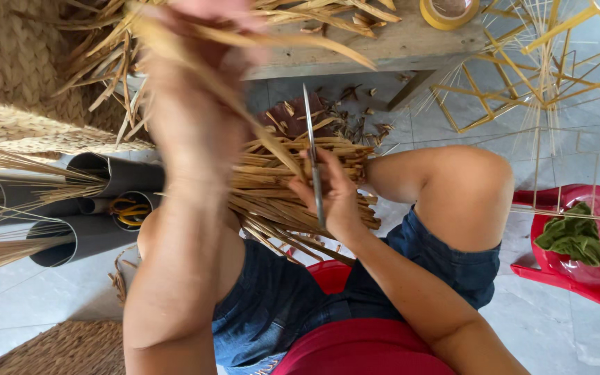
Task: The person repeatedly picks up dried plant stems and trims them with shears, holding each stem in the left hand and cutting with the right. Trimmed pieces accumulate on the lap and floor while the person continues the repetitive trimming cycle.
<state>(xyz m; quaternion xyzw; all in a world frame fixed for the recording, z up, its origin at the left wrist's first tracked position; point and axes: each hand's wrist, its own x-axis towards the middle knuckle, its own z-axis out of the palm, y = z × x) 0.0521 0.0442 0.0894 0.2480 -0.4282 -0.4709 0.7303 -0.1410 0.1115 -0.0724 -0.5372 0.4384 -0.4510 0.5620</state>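
Several grey pipes (98,239) with thin straw stalks (8,182) inside.

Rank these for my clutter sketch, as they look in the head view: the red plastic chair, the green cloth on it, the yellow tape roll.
1. Red plastic chair, largest though cut off by the frame edge.
2. Green cloth.
3. Yellow tape roll, only partly in frame, so its place is unsure.
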